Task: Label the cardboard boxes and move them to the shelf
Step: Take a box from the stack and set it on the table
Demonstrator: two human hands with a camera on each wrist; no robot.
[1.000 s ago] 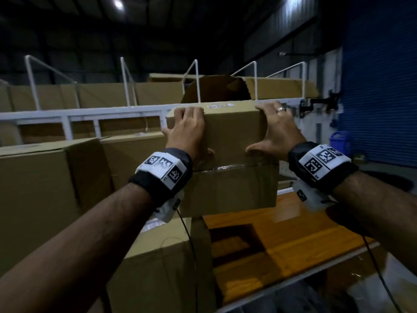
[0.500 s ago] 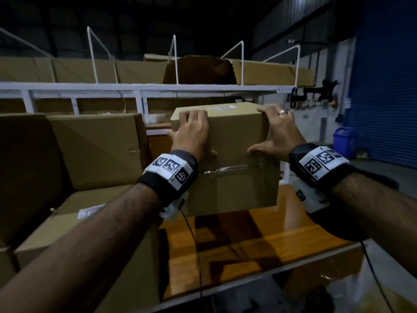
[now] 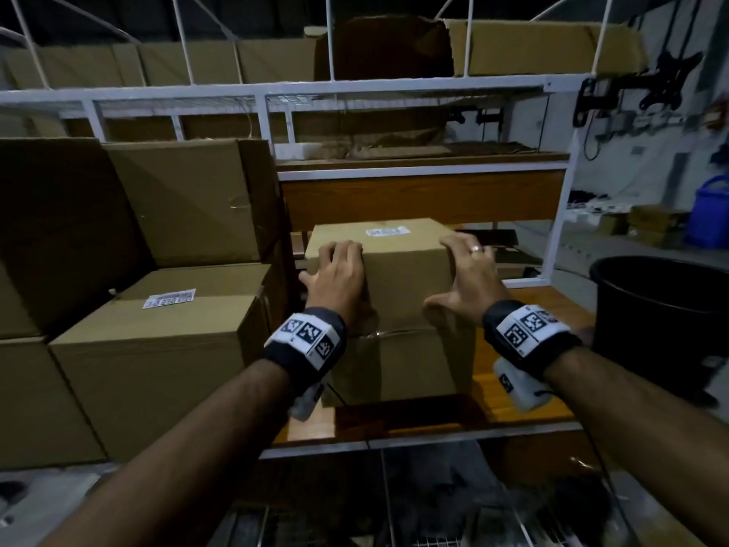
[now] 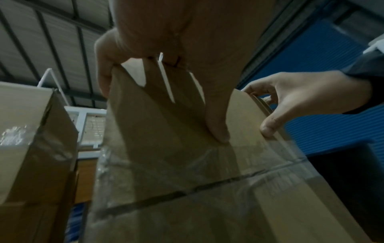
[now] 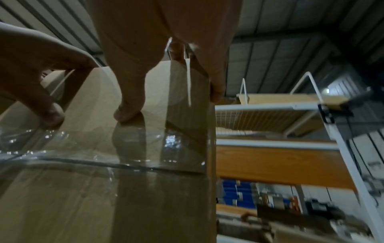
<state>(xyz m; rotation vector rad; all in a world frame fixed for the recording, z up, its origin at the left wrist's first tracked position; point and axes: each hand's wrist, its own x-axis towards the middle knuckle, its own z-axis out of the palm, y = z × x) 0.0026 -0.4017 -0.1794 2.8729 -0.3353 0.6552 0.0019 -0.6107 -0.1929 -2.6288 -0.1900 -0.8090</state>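
A brown cardboard box (image 3: 402,278) with a white label (image 3: 388,232) on its top stands upright on the wooden shelf board (image 3: 513,373), or just above it; I cannot tell if it touches. My left hand (image 3: 339,274) grips its top left corner, fingers over the top edge. My right hand (image 3: 465,278) grips the top right corner, thumb on the front face. In the left wrist view the left hand (image 4: 166,32) clamps the taped box (image 4: 187,180), with the right hand (image 4: 307,98) beyond. The right wrist view shows the right hand (image 5: 155,41) on the box (image 5: 104,189).
To the left sits a labelled box (image 3: 157,341), with a taller box (image 3: 185,199) behind it. A black bin (image 3: 662,321) stands at the right, past the white shelf frame (image 3: 560,215). More boxes (image 3: 544,45) fill the upper shelf. A blue bin (image 3: 710,215) is far right.
Both hands have brought the box down from the level of the upper rail to the wooden shelf board, to the right of the stacked boxes. The grip is unchanged.
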